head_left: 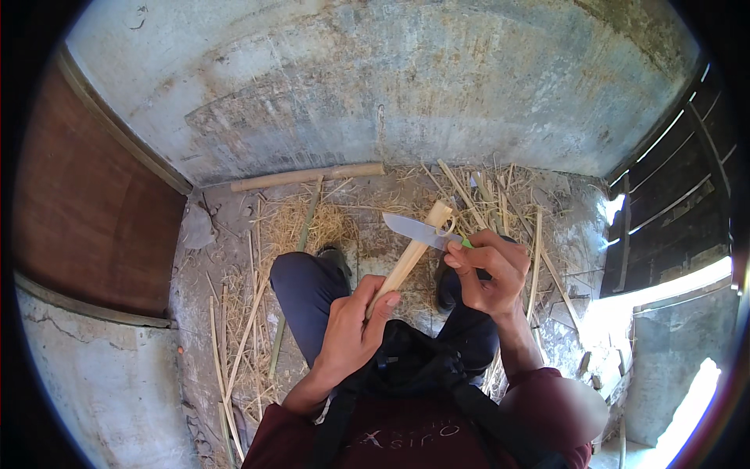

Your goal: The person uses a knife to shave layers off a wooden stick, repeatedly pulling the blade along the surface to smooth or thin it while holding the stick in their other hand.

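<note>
My left hand [355,327] is closed round the near end of a pale split strip of bamboo or wood [404,267], which slants away up and to the right. In my right hand [492,270] is a knife [414,229] with a broad steel blade and a bit of green showing at its handle. The blade lies across the strip near its far end, its tip pointing left. A thin pale curl of shaving [450,227] stands by the blade, close to my right fingers. Most of the knife's handle is hidden in my grip.
Straw-like shavings [328,223] litter the floor around my feet. Long thin strips [234,352] lie at the left, more [539,258] at the right. A round pole [308,177] rests along the stained wall [375,94]. A brown panel [94,180] stands left, dark slats [680,187] right.
</note>
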### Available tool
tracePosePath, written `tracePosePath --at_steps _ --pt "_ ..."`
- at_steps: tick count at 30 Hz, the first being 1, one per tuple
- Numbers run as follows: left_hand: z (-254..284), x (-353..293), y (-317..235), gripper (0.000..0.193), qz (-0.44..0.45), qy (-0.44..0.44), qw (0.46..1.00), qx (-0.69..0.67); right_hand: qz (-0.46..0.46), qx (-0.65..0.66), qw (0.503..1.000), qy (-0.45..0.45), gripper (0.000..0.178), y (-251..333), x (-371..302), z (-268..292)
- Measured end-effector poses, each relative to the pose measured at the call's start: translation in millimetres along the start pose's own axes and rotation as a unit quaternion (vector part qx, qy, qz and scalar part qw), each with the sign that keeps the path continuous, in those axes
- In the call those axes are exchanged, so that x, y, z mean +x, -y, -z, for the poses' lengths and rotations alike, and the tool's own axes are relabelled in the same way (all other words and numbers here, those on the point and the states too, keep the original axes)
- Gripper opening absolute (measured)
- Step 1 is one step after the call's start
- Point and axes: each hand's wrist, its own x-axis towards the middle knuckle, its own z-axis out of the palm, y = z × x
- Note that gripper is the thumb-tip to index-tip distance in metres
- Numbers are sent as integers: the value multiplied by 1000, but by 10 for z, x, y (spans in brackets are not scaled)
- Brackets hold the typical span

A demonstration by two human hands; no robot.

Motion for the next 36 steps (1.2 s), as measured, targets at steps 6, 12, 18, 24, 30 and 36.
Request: tracePosePath --at_steps 6,12,18,24,30,36 --pt "4 9 44 15 19 -3 1000 0 12 -27 999 -14 19 -39 17 -41" --pt "32 14 55 16 19 -6 1000 7 0 -29 1000 -11 19 -62 22 -17" --pt "59 -5 87 16 22 -7 1000 11 4 -29 999 17 24 -127 9 -13" --pt "86 -9 112 16 30 -8 999 11 -13 -28 999 -16 21 -152 16 -71" --pt "117 -22 175 17 21 -22 999 27 -31 -31 999 14 18 -137 37 -79" --pt "205 -223 129 15 48 -2 998 37 -251 -27 958 -138 6 -1078 46 293"
